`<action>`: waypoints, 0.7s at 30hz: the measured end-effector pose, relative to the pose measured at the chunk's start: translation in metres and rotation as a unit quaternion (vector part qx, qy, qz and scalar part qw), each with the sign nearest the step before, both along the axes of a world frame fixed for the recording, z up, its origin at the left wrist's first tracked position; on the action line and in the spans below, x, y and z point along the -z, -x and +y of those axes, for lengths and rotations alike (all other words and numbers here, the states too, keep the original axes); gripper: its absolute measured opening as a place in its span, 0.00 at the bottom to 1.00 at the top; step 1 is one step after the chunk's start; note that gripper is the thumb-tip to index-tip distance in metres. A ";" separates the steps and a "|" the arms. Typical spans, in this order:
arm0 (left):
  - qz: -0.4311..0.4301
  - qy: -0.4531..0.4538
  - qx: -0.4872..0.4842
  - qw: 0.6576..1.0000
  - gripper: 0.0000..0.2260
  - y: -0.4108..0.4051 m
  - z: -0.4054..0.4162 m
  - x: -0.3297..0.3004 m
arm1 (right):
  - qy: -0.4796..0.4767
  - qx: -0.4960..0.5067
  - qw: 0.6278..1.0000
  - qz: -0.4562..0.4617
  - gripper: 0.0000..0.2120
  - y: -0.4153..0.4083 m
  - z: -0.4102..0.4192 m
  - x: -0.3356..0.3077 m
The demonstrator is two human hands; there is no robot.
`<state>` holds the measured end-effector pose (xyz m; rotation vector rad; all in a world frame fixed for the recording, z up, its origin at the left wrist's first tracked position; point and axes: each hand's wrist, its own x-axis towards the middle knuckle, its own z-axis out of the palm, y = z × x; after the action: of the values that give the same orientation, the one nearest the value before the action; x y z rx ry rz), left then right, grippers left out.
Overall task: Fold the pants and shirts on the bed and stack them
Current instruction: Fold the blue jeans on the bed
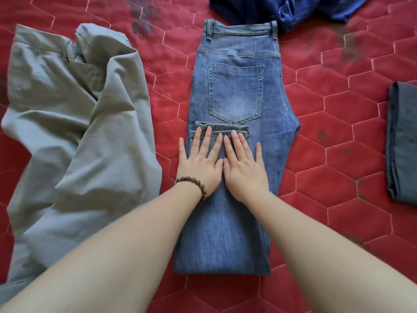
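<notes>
Grey pants [74,136] lie unfolded at left, I'm mid-fold with left hand [199,163] and right hand [244,169] flat, fingers straight, pressing jeans [237,91] hems at centre; next, probably fold waistband down, then stack on folded garment [402,141] at right.

A red quilted bedspread [338,123] covers the bed, stitched in pale hexagons. Dark smudgy patches mark it near the top. A brown beaded bracelet [195,182] circles one wrist.

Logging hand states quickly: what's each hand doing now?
Left hand: open, pressing flat on the folded blue denim jeans.
Right hand: open, pressing the jeans too.
</notes>
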<state>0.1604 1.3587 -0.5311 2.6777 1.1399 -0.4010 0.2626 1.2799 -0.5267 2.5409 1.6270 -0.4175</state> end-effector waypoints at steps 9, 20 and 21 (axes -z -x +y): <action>-0.103 -0.023 0.053 0.993 0.21 0.083 -0.114 -0.028 | -0.117 0.006 0.993 -0.012 0.23 0.097 -0.098 -0.020; -0.118 -0.024 0.037 0.992 0.23 0.105 -0.123 0.001 | -0.092 0.016 0.996 -0.011 0.25 0.105 -0.115 0.003; -0.109 -0.018 0.038 0.993 0.25 0.113 -0.123 0.002 | -0.081 0.001 0.997 -0.012 0.27 0.102 -0.125 0.004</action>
<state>0.0478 1.2353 -0.5333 2.7206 0.9921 -0.0964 0.1605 1.1549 -0.5308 2.6503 1.7171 -0.2631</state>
